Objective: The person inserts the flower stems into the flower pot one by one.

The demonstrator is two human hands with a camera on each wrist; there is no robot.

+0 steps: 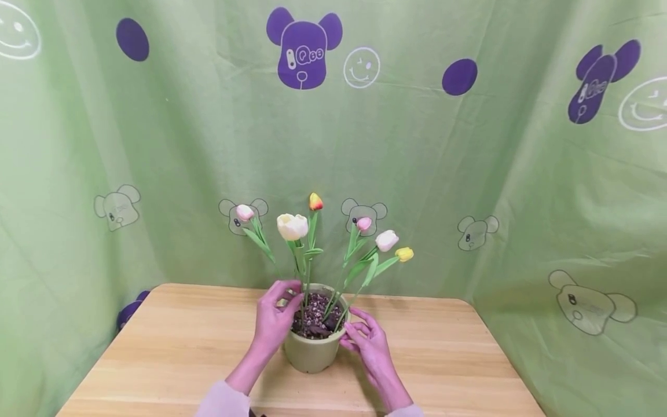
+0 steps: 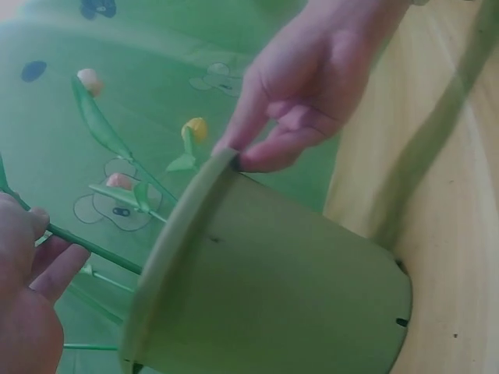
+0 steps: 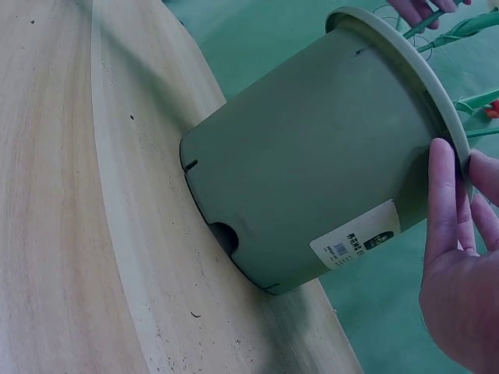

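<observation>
A green flower pot (image 1: 311, 354) filled with dark, speckled soil (image 1: 315, 315) stands on the table, with several artificial tulips upright or leaning in it. At the pot's left side, my left hand (image 1: 278, 307) pinches a green tulip stem (image 2: 97, 249) between thumb and fingers, just above the rim. The large cream tulip (image 1: 292, 227) rises over that hand. On the opposite side, my right hand (image 1: 369, 344) grips the pot's rim, thumb and fingers on either side of the edge. A white label (image 3: 355, 235) shows on the pot wall near the right fingers.
Pink, yellow and red-yellow tulips spread above the pot, the yellow one (image 1: 404, 254) leaning far right. The wooden table (image 1: 443, 359) ends a little behind the pot. A green curtain (image 1: 417, 145) with printed bears hangs behind and at both sides. Small dark crumbs (image 3: 195, 315) lie beside the pot.
</observation>
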